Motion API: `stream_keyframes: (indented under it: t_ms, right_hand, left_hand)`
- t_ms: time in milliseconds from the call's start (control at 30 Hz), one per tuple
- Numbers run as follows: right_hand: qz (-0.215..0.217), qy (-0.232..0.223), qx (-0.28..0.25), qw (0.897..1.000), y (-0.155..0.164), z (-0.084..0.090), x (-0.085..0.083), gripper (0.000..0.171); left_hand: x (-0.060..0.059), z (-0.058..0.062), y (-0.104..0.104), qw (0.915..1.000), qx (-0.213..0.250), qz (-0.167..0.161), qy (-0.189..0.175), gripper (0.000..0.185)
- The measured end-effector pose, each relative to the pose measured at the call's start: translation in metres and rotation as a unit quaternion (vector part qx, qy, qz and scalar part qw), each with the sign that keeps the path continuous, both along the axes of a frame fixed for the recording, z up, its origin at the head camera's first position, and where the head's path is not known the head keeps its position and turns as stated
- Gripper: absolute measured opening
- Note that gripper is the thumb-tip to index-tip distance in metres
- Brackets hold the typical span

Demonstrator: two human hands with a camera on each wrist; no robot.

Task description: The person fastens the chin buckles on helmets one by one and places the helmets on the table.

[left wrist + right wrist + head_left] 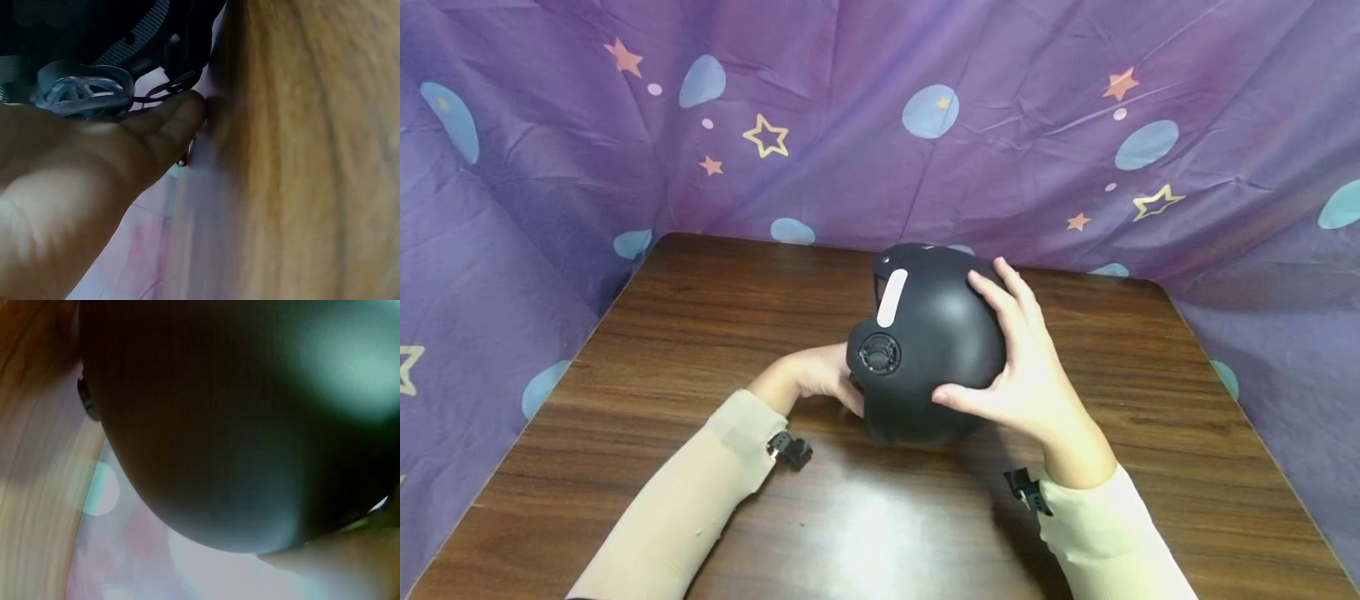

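Observation:
A matte black helmet point(943, 325), with a white strip and a round dial-like fitting on its side, is tilted over the table, its opening turned left. My right hand point(1026, 375) grips the rounded shell with fingers and thumb spread around it. At the opening, my left hand point(820, 375) holds the lower rim, its fingertips partly hidden behind the helmet in the head view. In the left wrist view, a thin dark strap point(165, 94) and a clear plastic piece point(87, 90) hang by the left fingers. The smooth shell point(219, 437) fills most of the right wrist view.
A brown wood-grain table point(715, 292) lies under both arms. Behind it and along its sides hangs a purple curtain point(835, 150) with stars and blue spots. Small black wrist cameras sit on both sleeves.

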State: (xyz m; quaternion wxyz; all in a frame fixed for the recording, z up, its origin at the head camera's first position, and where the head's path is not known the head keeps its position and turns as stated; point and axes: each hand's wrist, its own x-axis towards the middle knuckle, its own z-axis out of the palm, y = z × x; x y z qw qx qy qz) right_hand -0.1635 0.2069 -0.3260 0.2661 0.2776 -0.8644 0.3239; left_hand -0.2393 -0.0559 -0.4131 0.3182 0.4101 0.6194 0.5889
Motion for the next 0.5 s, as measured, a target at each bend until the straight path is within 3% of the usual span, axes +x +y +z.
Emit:
stream_keyframes:
  t_ms: [267, 367, 500]
  right_hand:
    - [0.024, -0.029, -0.014, 0.999, 0.002, -0.004, -0.005, 0.127]
    - [0.041, -0.05, -0.036, 0.997, -0.002, 0.006, 0.003, 0.121]
    - [0.056, -0.083, -0.078, 0.992, -0.008, 0.02, 0.012, 0.108]
  left_hand:
    - [-0.001, -0.002, 0.003, 0.9996, 0.004, 0.029, 0.001, 0.09]
    - [-0.001, -0.002, 0.004, 0.9995, -0.005, 0.031, 0.004, 0.087]
    - [0.003, -0.001, 0.007, 0.9982, -0.019, 0.056, -0.007, 0.101]
